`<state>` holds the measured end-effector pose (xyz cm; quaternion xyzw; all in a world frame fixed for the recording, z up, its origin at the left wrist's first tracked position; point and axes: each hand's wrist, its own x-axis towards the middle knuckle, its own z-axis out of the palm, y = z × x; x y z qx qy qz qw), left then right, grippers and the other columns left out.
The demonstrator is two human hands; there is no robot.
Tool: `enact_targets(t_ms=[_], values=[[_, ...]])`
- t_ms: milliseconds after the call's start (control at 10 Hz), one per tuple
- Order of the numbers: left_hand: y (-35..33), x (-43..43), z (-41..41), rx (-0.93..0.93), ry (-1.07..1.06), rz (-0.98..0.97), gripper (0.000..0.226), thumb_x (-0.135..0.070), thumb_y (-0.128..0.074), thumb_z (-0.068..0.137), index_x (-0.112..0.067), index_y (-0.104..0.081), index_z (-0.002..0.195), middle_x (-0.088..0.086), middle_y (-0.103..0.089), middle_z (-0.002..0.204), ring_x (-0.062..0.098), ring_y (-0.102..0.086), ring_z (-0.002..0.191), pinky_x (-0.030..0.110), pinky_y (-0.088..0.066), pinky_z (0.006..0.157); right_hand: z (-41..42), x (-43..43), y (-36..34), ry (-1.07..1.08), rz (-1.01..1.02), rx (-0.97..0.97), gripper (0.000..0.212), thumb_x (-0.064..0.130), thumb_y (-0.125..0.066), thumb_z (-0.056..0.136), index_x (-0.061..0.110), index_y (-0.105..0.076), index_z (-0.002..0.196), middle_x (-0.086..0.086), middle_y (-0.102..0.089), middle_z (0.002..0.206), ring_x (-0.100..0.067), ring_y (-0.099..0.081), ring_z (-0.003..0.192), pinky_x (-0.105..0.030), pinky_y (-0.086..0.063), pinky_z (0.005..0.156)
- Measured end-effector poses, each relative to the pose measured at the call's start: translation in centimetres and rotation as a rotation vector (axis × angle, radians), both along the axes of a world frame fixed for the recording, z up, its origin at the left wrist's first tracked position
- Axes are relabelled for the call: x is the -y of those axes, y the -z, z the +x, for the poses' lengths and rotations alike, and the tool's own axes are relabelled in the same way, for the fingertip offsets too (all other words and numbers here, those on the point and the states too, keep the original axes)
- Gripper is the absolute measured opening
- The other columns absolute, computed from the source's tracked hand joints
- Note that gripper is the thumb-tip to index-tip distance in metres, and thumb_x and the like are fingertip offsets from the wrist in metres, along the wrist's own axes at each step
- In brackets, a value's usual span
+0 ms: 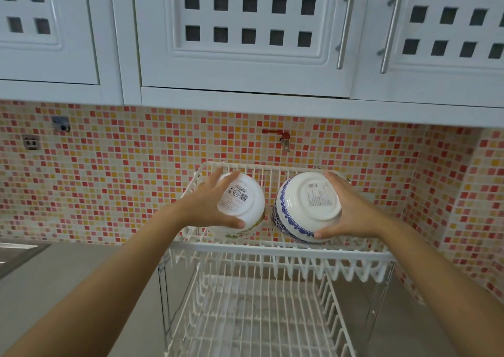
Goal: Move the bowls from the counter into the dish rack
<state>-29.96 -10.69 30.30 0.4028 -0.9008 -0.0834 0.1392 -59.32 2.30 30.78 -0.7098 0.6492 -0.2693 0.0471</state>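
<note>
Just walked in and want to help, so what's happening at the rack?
A person is loading two bowls upside down onto the top tier of the white dish rack. The left hand holds a white bowl, the right hand a blue-patterned bowl. The lower tier looks empty.

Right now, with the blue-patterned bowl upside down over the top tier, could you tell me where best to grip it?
Span the blue-patterned bowl across its outer wall, coming from its right as the right hand does. Its base faces the camera, so fingers and thumb can likely bracket the round sides.
</note>
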Motion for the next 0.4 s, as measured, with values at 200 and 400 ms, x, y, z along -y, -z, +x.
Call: enact_targets(t_ms=[200, 400], values=[[-0.4, -1.2, 0.1, -0.14, -0.03, -0.041, 0.111, -0.075, -0.05, 0.067, -0.033, 0.013, 0.148, -0.002, 0.023, 0.157, 0.025, 0.017, 0.146, 0.053, -0.001, 0.118, -0.4, -0.3, -0.3, 0.098, 0.112, -0.007, 0.139, 0.066, -0.079, 0.049, 0.035, 0.014, 0.147, 0.019, 0.017, 0.156, -0.006, 0.012, 0.145, -0.046, -0.007, 0.119], [-0.9, -4.9, 0.1, -0.574, -0.05, -0.127, 0.055, -0.037, -0.027, 0.101, -0.02, -0.012, 0.15, -0.007, -0.011, 0.159, 0.011, -0.01, 0.147, 0.028, -0.01, 0.116, 2.5, -1.6, -0.8, 0.052, -0.118, 0.064, 0.098, 0.068, -0.042, 0.075, 0.022, -0.001, 0.152, 0.009, 0.002, 0.16, -0.007, -0.001, 0.146, -0.034, -0.008, 0.117]])
